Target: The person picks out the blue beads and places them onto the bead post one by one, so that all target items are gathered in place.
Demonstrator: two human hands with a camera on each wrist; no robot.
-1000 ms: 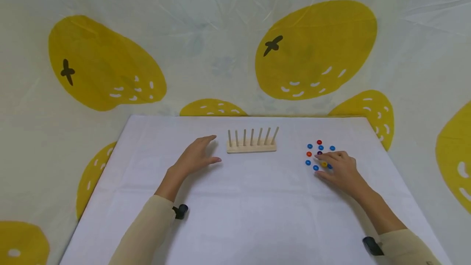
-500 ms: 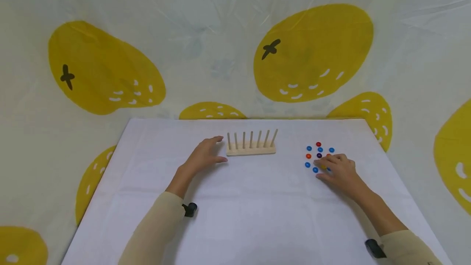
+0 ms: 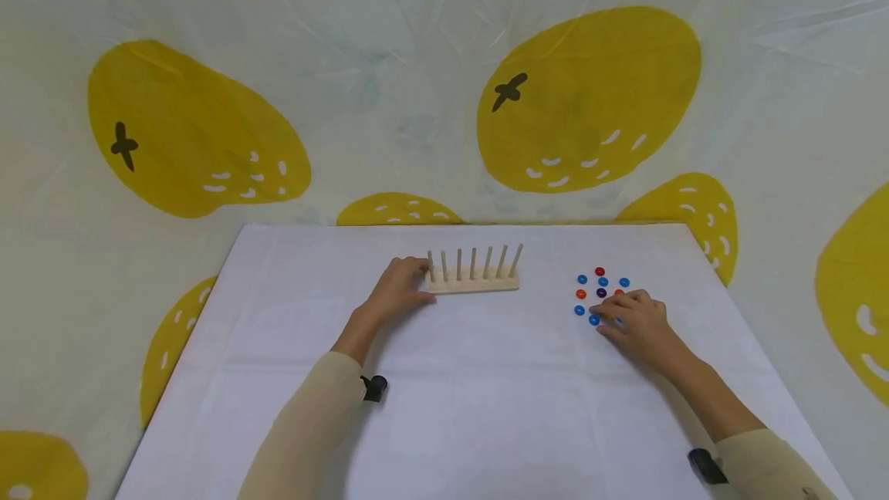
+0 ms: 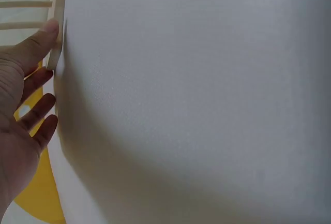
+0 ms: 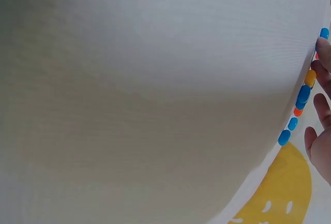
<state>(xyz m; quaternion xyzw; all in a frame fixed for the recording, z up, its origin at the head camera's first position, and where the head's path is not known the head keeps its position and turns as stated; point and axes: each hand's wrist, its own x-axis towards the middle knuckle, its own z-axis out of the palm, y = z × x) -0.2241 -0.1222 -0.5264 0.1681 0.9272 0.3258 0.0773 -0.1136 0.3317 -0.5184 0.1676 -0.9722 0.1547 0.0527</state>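
Note:
A wooden peg rack (image 3: pixel 474 281) with several upright pegs stands at the back middle of the white table. My left hand (image 3: pixel 399 289) holds its left end: in the left wrist view the thumb (image 4: pixel 41 39) lies against the base and the index finger curls by its end. To the right, my right hand (image 3: pixel 640 325) hovers over a loose group of small rings, thumb and fingers apart. Around it I see a red ring (image 3: pixel 600 271), a purple ring (image 3: pixel 601 293) and several blue rings (image 3: pixel 579 310). A yellow ring (image 5: pixel 310 77) shows beside the fingers in the right wrist view.
The white cloth (image 3: pixel 472 392) covers the table, faintly creased. Behind its far edge hangs a pale curtain (image 3: pixel 403 99) with large yellow fruit prints. Dark wrist cameras (image 3: pixel 375 388) sit at both sleeves.
My left hand has moved right, from beside the peg rack to its left end, and now grips it. The right hand has stayed over the rings, its fingers now covering the yellow one.

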